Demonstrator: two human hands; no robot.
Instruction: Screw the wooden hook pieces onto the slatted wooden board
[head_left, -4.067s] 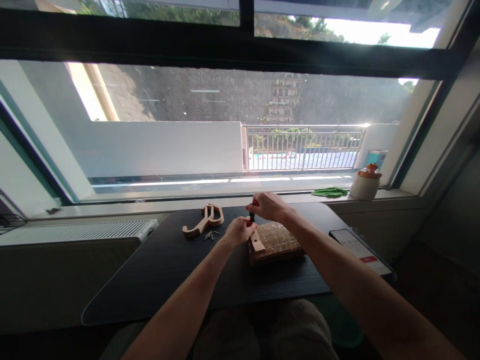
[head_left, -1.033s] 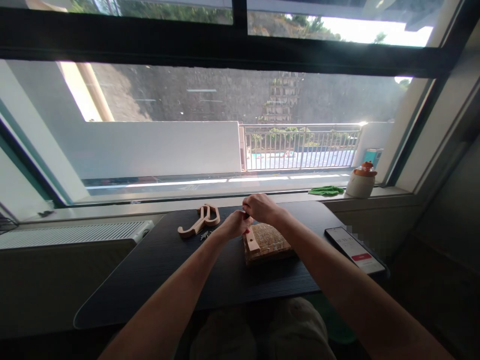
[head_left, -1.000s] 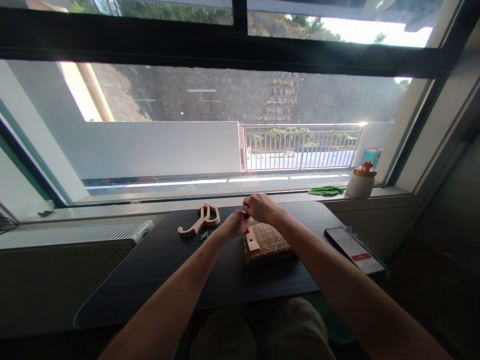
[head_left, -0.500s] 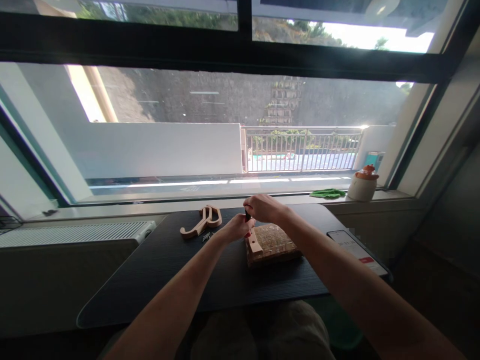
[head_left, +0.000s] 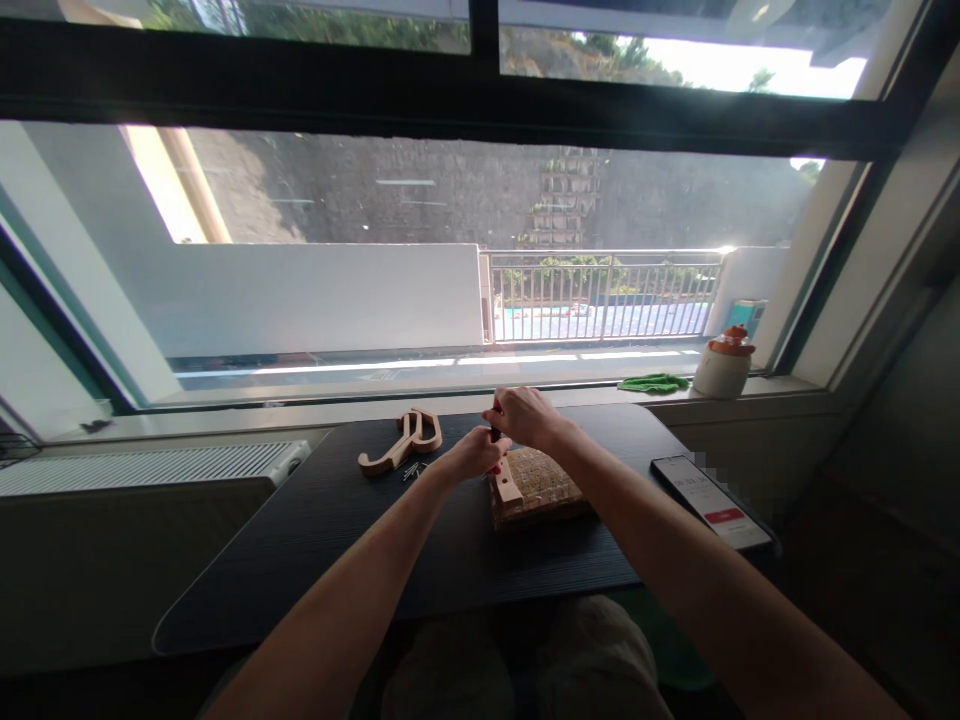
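My right hand (head_left: 517, 412) is closed over the top of an upright screwdriver (head_left: 496, 433) with a black and red handle. Just below, my left hand (head_left: 480, 453) has its fingers closed around the lower part of the screwdriver. Its tip is hidden by my fingers, over the far end of a pale wooden piece (head_left: 508, 488) with a hole in it. That piece lies along the left edge of a brown, textured block (head_left: 547, 482), which looks wrapped in clear film. My right forearm covers part of the block.
Two pale wooden hooks (head_left: 405, 440) lie at the table's (head_left: 300, 560) back left, with several screws (head_left: 412, 470) beside them. On the right a phone (head_left: 712, 502) rests near the edge. A green cloth (head_left: 652, 384) and a jar (head_left: 724, 368) with an orange lid are on the windowsill.
My right hand has turned slightly on the screwdriver handle, showing more red at its top. My left hand stays in place; the view has shifted a little.
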